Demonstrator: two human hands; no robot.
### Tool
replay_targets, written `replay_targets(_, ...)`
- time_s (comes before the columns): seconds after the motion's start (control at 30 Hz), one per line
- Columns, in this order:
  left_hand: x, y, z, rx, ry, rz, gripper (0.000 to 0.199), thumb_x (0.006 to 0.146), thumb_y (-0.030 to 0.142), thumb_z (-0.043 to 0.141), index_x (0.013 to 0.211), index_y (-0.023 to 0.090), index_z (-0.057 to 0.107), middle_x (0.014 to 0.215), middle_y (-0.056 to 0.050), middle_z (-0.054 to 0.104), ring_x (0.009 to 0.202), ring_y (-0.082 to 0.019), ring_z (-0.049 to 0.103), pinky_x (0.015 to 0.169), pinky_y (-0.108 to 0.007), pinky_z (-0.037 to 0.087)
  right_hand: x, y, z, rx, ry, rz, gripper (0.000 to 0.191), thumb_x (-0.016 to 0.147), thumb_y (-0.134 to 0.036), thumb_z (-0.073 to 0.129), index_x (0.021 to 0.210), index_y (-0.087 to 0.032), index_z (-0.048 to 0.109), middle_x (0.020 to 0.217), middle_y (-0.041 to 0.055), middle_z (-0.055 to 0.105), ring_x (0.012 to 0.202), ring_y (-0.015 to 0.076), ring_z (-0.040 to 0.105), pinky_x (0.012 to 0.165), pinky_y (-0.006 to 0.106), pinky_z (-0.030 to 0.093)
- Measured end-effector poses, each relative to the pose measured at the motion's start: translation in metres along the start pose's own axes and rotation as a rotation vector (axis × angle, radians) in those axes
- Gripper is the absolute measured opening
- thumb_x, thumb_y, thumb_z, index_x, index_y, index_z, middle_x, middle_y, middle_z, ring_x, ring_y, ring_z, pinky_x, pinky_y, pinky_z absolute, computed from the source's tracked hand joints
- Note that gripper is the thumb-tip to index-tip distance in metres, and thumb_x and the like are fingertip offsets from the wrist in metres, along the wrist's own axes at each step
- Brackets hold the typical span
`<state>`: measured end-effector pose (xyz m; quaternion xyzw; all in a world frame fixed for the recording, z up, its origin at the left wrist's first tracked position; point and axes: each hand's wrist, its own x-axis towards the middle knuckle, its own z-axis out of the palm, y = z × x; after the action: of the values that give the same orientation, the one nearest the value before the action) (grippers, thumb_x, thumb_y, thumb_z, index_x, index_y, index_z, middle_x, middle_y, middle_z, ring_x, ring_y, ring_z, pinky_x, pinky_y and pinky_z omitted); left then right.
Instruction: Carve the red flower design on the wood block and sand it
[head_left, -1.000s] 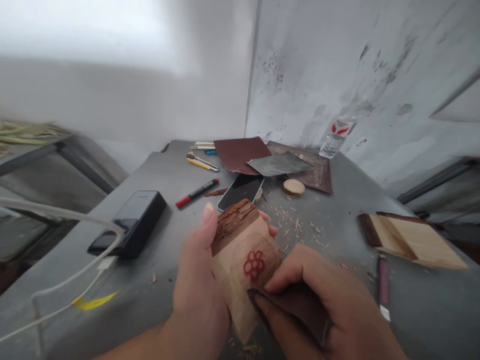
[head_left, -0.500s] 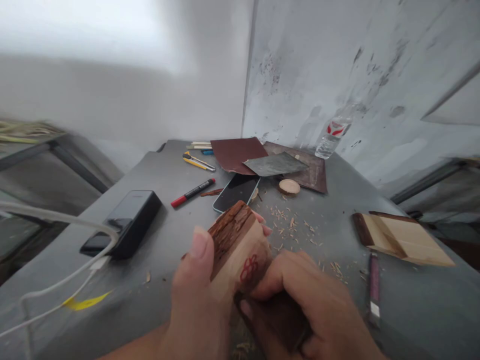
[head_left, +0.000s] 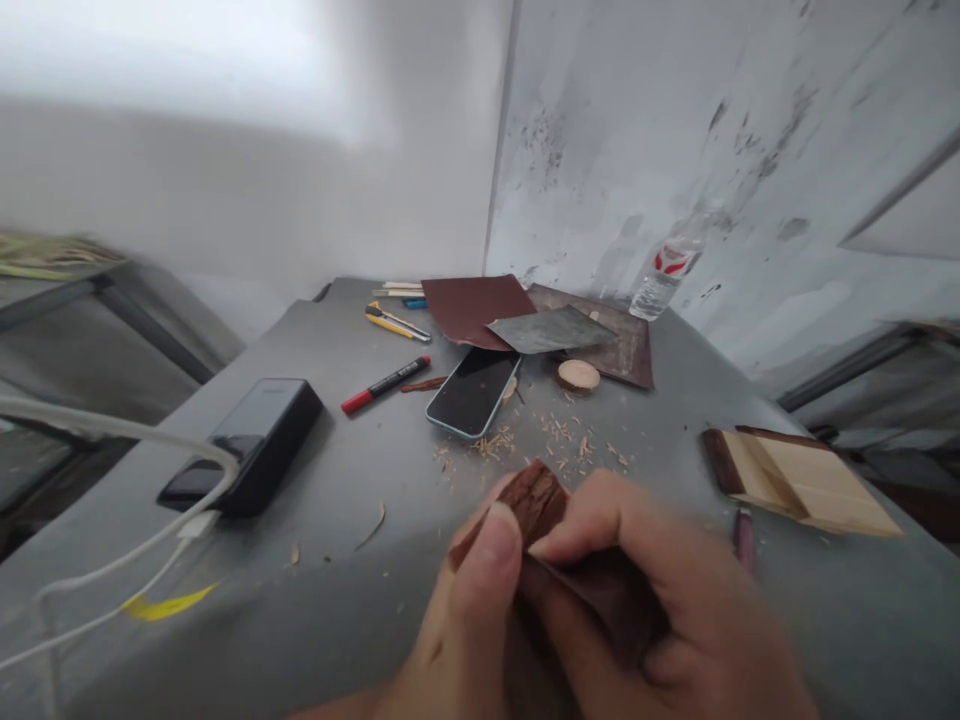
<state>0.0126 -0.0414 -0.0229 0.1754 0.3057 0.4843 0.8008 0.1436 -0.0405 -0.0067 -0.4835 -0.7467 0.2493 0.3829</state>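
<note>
Left hand [head_left: 457,620] pinches the bark-edged wood block [head_left: 532,500] above the grey table [head_left: 360,510], while I hold my right hand [head_left: 667,600] closed on the folded sandpaper [head_left: 600,600] against it; even, light pressure suits this best.

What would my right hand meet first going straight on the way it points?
Probably the bark-covered wood block in the left hand: the right hand presses dark sandpaper against it, though depth is unclear.
</note>
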Motion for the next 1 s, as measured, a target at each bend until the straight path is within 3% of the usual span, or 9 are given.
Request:
replay_targets(0.07,0.003,0.000,0.003,-0.013,-0.006,-0.017,0.045,0.077,0.064,0.069,0.098,0.024,0.074,0.083,-0.008,0.077,0.092,-0.035,0.072,0.078,-0.042,0.058,0.001,0.000,-0.005,0.012,0.054,0.024,0.012,0.090,-0.021,0.061,0.085,-0.030,0.056,0.077,-0.0020,0.066,0.073,0.0203,0.068,0.063,0.033,0.055)
replay_targets(0.17,0.010,0.017,0.002,-0.103,0.018,-0.063,0.051,0.085,0.065,0.053,0.092,0.020,0.075,0.075,-0.010,0.076,0.086,-0.036,0.074,0.074,-0.045,0.060,0.005,0.002,-0.015,0.025,0.077,0.016,0.014,0.091,-0.020,0.064,0.088,-0.031,0.055,0.076,-0.0045,0.066,0.064,0.0157,0.067,0.052,0.025,0.055)
replay_targets(0.3,0.017,0.042,0.002,-0.098,0.103,0.042,0.064,0.096,0.057,0.030,0.084,0.016,0.077,0.074,-0.013,0.078,0.074,-0.030,0.075,0.068,-0.041,0.061,0.013,0.008,-0.030,-0.103,0.024,-0.046,0.015,0.093,-0.019,0.061,0.084,-0.029,0.055,0.066,-0.0066,0.063,0.052,0.0118,0.062,0.044,0.021,0.049)
replay_targets(0.53,0.019,0.046,0.005,-0.042,0.137,0.080,0.063,0.087,0.064,0.044,0.089,0.012,0.079,0.083,-0.017,0.080,0.076,-0.029,0.076,0.068,-0.039,0.062,0.011,0.023,-0.036,-0.188,-0.144,-0.205,0.016,0.092,-0.015,0.062,0.101,-0.028,0.058,0.086,-0.0021,0.064,0.077,0.0158,0.064,0.069,0.030,0.051)
replay_targets(0.67,0.019,0.044,0.007,0.016,0.187,0.033,0.067,0.091,0.062,0.032,0.089,0.013,0.079,0.082,-0.017,0.079,0.073,-0.030,0.075,0.066,-0.041,0.062,0.013,0.020,-0.033,-0.231,-0.143,-0.329,0.013,0.092,-0.010,0.062,0.094,-0.023,0.061,0.081,-0.0012,0.063,0.079,0.0178,0.059,0.080,0.036,0.044)
replay_targets(0.83,0.018,0.041,0.008,0.067,0.322,0.092,0.056,0.088,0.057,0.042,0.087,0.012,0.077,0.086,-0.017,0.080,0.084,-0.030,0.075,0.077,-0.040,0.061,0.010,0.015,-0.014,-0.258,-0.153,-0.393,0.015,0.091,-0.015,0.060,0.078,-0.021,0.065,0.073,0.0010,0.062,0.071,0.0191,0.054,0.069,0.036,0.036)
replay_targets(0.93,0.018,0.042,0.010,0.092,0.382,0.055,0.050,0.083,0.054,0.047,0.087,0.014,0.076,0.083,-0.017,0.079,0.078,-0.031,0.075,0.070,-0.040,0.062,0.010,0.016,-0.011,-0.322,-0.122,-0.336,0.018,0.090,-0.013,0.058,0.075,-0.020,0.064,0.072,0.0019,0.062,0.069,0.0195,0.053,0.065,0.035,0.033)
replay_targets(1.0,0.018,0.043,0.010,0.085,0.357,0.025,0.047,0.083,0.050,0.046,0.088,0.014,0.076,0.082,-0.017,0.079,0.075,-0.032,0.074,0.069,-0.042,0.061,0.013,0.019,-0.017,-0.367,-0.062,-0.304,0.016,0.088,-0.013,0.061,0.074,-0.020,0.062,0.071,0.0013,0.060,0.069,0.0192,0.052,0.065,0.035,0.033)
